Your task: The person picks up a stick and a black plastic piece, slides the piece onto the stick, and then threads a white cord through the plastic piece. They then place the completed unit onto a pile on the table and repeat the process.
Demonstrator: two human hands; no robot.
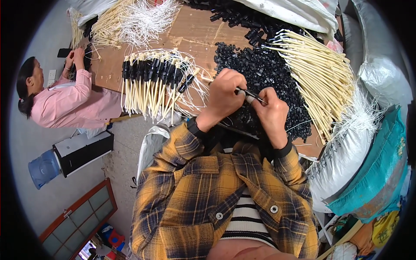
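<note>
Over the table, my left hand (225, 93) is closed around a cream-coloured cord (206, 79), whose end pokes out on the left. A slim black piece (252, 94) spans the gap between both hands, with my right hand (272, 110) pinching its other end. How the cord and the piece meet is hidden by my fingers. Beneath the hands spreads a heap of small black plastic parts (260, 65). Left of them lies a row of cream cords with black fittings (151, 73), white strings trailing at their ends.
A large bundle of cream cords (318, 78) lies right of the heap on the wooden table (195, 26). White strings (147, 24) are piled at the back. Stuffed sacks (346, 164) crowd the right side. A co-worker in pink (65, 99) works at the left edge.
</note>
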